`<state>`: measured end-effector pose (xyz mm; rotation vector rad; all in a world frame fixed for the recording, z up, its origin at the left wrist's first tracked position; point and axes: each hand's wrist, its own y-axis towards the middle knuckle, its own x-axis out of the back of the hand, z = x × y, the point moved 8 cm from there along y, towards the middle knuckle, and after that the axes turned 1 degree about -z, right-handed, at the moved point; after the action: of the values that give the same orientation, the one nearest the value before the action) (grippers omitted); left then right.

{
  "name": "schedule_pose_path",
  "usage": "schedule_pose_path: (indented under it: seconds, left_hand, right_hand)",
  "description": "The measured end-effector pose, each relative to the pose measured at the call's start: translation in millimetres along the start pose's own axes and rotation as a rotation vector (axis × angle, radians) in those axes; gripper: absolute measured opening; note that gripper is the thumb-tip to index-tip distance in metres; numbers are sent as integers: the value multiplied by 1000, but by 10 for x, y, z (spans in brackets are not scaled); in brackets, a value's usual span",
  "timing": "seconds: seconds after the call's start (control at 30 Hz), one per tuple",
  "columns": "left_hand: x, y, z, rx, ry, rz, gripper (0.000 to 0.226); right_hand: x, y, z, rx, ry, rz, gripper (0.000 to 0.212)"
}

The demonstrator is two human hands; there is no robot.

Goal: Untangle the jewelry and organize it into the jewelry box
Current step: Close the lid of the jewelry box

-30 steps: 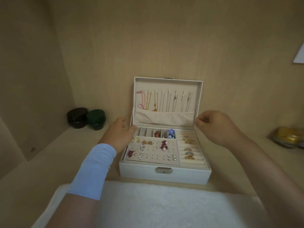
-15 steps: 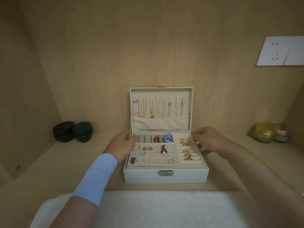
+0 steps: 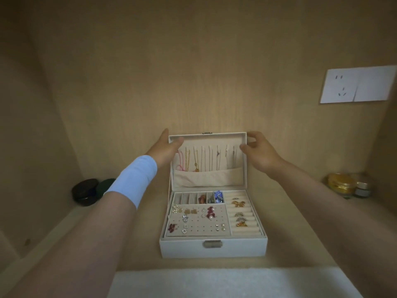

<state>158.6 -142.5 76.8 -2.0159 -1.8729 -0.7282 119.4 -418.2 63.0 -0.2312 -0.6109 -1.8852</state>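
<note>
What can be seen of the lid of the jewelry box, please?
The lid is white outside and lined with beige fabric inside. It stands open and upright behind the tray. Thin chains hang in a row inside, ends tucked into a fabric pocket. A small metal clasp sits on its top edge. The left hand and right hand grip its upper corners.

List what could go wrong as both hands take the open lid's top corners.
1. If the lid swings down, the hanging necklaces may sway and tangle again.
2. The left hand thumb lies inside the lid beside the pink cord and might snag it.
3. Tall earrings could be pressed.
</note>
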Motion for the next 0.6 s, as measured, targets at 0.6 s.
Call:
schedule_pose_path:
  seconds: [0.6]
  left_hand:
    - [105, -1363, 427, -363, 238, -46, 35]
  right_hand:
    - [183, -1451, -213, 364, -362, 260, 26]
